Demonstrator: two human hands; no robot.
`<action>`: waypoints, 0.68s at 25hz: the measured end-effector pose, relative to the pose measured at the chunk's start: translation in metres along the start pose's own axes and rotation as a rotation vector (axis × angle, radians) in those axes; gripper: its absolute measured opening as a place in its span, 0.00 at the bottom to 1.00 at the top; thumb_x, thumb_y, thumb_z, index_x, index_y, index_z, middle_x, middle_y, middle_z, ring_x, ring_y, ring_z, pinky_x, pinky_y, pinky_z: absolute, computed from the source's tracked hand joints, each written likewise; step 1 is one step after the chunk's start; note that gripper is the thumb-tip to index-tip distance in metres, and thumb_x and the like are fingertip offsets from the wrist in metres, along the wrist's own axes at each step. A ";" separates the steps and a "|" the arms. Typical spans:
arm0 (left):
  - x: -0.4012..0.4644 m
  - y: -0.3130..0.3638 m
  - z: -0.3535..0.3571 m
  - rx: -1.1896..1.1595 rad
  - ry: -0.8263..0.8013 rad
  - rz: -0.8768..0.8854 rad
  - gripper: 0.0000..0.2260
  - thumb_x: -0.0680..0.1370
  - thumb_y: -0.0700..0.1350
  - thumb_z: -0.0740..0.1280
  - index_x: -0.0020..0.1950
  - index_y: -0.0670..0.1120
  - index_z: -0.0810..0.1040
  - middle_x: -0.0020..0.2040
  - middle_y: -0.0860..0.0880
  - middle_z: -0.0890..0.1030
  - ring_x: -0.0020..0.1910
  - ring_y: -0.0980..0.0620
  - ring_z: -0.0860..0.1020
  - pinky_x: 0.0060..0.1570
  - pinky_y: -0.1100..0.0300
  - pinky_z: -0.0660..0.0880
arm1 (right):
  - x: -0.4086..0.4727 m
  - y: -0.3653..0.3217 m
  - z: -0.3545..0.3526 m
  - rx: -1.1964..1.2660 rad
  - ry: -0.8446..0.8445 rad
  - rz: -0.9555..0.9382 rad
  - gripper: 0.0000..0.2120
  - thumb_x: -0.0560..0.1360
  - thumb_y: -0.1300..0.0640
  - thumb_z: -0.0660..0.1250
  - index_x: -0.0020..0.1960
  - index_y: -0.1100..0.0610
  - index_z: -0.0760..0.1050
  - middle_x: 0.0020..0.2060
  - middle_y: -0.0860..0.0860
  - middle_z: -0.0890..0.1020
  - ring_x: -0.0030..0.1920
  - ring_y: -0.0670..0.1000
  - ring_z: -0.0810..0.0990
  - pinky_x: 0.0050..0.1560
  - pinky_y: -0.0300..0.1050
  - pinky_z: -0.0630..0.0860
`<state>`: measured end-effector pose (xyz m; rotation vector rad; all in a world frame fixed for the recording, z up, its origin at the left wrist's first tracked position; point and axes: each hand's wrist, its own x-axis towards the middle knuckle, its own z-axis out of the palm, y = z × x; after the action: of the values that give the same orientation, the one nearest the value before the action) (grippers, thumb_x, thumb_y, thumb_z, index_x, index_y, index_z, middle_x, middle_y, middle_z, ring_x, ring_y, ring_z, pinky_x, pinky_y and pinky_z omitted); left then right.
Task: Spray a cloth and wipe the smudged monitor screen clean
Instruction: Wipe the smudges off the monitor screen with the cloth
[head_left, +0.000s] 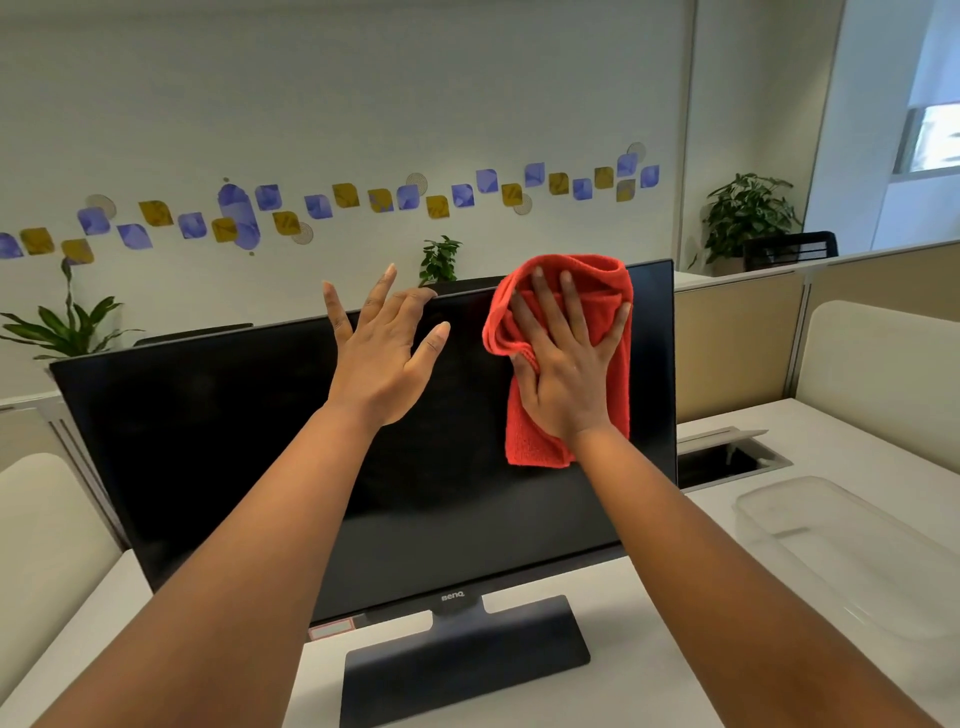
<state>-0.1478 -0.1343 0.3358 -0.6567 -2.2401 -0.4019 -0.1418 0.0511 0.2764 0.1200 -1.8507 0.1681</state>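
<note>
So the right hand (563, 364) is flat, fingers spread, pressing the red cloth (566, 364) onto the upper right part of the monitor (234, 441) screen, with a tail of cloth hanging below the palm. It isn't gripping, just pinning the cloth to the glass. The left hand (384, 358) is open and holds nothing; a couple of fingertips look like they're resting on the top edge near the middle, probably steadying the thing. What matters for the next stroke: the screen's long axis runs left to right, and nearly all the uncovered glass lies to the left of and below the cloth, so I'd guess the wipe heads left across the panel, toward the left hand, which may need to shift. Can't really make out smudges on the dark screen. No spray bottle in view. There's a clear tub (831, 545) on the surface (857, 447) to the right.
</note>
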 end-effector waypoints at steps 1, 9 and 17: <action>0.000 0.000 0.000 0.018 0.004 0.005 0.26 0.75 0.59 0.45 0.69 0.50 0.63 0.73 0.50 0.63 0.75 0.57 0.45 0.62 0.50 0.22 | -0.001 0.001 0.000 -0.003 0.009 0.035 0.23 0.77 0.47 0.53 0.70 0.52 0.64 0.70 0.55 0.67 0.72 0.57 0.58 0.65 0.73 0.44; 0.001 0.002 0.000 -0.002 -0.019 -0.012 0.26 0.75 0.59 0.46 0.69 0.50 0.63 0.74 0.49 0.62 0.75 0.56 0.45 0.62 0.50 0.22 | -0.077 0.026 0.006 0.118 0.047 0.600 0.26 0.77 0.47 0.49 0.73 0.54 0.57 0.73 0.55 0.59 0.73 0.55 0.52 0.67 0.72 0.48; -0.001 0.002 -0.005 -0.027 -0.034 -0.022 0.27 0.73 0.61 0.49 0.68 0.51 0.64 0.74 0.48 0.61 0.75 0.55 0.46 0.60 0.51 0.20 | -0.103 0.013 0.011 0.109 0.062 0.845 0.26 0.77 0.48 0.53 0.72 0.57 0.57 0.72 0.59 0.60 0.73 0.60 0.54 0.67 0.73 0.48</action>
<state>-0.1439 -0.1352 0.3386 -0.6582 -2.2796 -0.4356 -0.1251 0.0613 0.1741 -0.5962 -1.7270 0.8444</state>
